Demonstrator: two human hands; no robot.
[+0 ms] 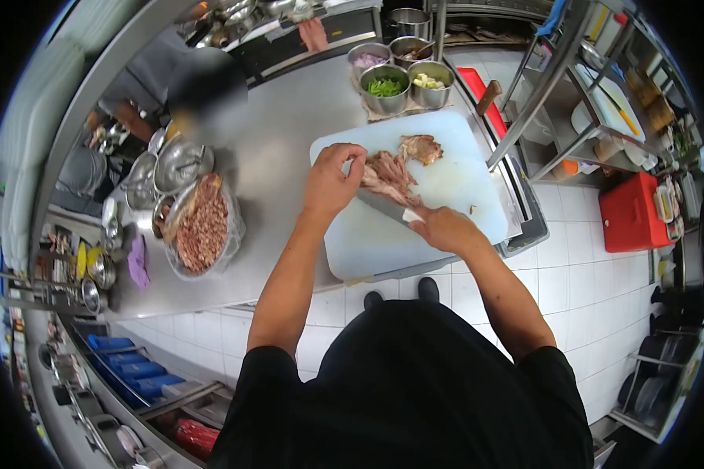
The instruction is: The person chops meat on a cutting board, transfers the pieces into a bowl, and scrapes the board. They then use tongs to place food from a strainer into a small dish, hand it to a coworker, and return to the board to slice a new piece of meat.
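My right hand (450, 230) is wrapped around the handle of a broad-bladed knife (385, 206), its blade pointing left across the white cutting board (360, 246). Along the far side of the blade lies a heap of sliced cooked meat (391, 176). My left hand (334, 180) is curled at the left end of that heap, thumb and fingers drawn together. Whether anything is pinched in the fingertips is hard to make out. Farther back on the board rests a separate browned piece of meat (421, 148).
Behind the board stand metal pots with chopped greens (385, 87), pale cut pieces (429, 81) and purple onion (368, 59). A lined bowl of raw meat (202, 227) sits left, near metal bowls (181, 166) and a purple cloth (138, 262). Another person (125, 117) is at far left.
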